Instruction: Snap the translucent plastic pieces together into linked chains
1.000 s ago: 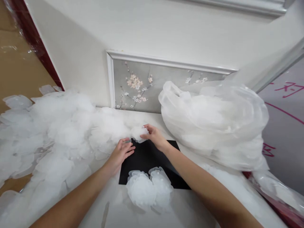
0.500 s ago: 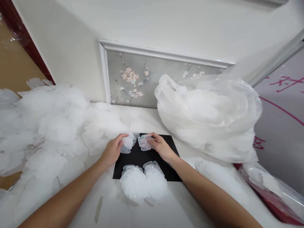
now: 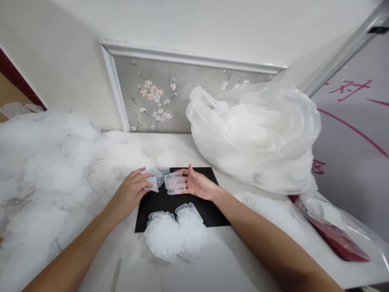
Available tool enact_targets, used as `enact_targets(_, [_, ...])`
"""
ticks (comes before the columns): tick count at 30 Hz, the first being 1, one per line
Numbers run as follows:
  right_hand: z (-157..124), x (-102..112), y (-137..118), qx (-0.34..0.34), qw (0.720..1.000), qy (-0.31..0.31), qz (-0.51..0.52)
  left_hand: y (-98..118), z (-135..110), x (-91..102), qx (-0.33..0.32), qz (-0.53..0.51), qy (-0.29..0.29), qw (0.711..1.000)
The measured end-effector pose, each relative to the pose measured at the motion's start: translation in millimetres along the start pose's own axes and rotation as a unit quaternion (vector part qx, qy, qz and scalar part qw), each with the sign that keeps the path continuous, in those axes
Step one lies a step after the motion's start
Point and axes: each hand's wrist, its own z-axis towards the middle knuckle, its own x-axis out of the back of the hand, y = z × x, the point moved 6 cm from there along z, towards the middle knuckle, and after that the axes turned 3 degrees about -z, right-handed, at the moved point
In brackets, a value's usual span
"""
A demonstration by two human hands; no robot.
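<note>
Plastic piece [image 3: 174, 184] just below frame centre, over black sheet [image 3: 162, 202], against right hand [image 3: 197, 185]: fingers spread, thumb clear. Left hand [image 3: 132, 190] touching loose pieces [image 3: 157, 175]; pinch hidden. Likely light, bendy, slippery; grip by edges.

Surface finish: chiefly translucent plastic
Small piece [image 3: 174, 184]: smooth, frosted plastic. Mat [image 3: 167, 201]: matt black. Bag [image 3: 212, 148]: thin, faintly glossy plastic. Picture frame [image 3: 194, 56]: smooth, glossy.

The left hand [image 3: 130, 188] and the right hand [image 3: 200, 185] are bare, with slender fingers [image 3: 141, 177]. Just behind the grip, the wrists [image 3: 113, 213] are slim and uncovered. Farther back, the left forearm [image 3: 80, 247] and right forearm [image 3: 261, 235] are bare and smooth, thickening away from the grip.
</note>
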Motion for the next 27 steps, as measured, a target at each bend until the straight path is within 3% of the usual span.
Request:
enact_targets(3, [-1.1, -0.1, -1.3, -0.004, 1.000, 0.000, -0.001, -0.9, -0.3, 7.7, 0.111, -0.033, 0.078, 0.990])
enact_targets(5, [-1.3, 0.6, -1.2, -0.009, 1.000, -0.001, 0.003, -2.6, -4.3, 0.9, 0.192, -0.151, 0.069, 0.967])
enact_targets(10, [-1.9, 4.7, -2.3, -0.006, 1.000, 0.003, 0.000, -7.2, -13.2, -35.2, 0.328, -0.456, -0.012, 0.827])
enact_targets(13, [-2.8, 6.6, -3.3, -0.003, 1.000, 0.003, -0.007, -11.5, -11.8, -43.3, 0.347, -0.526, -0.014, 0.776])
enact_targets(18, [-3.2, 7.6, -2.8, -0.004, 1.000, -0.003, -0.001, -14.6, -8.8, -41.5, 0.367, -0.575, -0.003, 0.731])
enact_targets(27, [-4.7, 7.3, -0.6, -0.007, 1.000, 0.001, 0.004, -19.1, -10.1, -44.9, 0.373, -0.603, -0.008, 0.705])
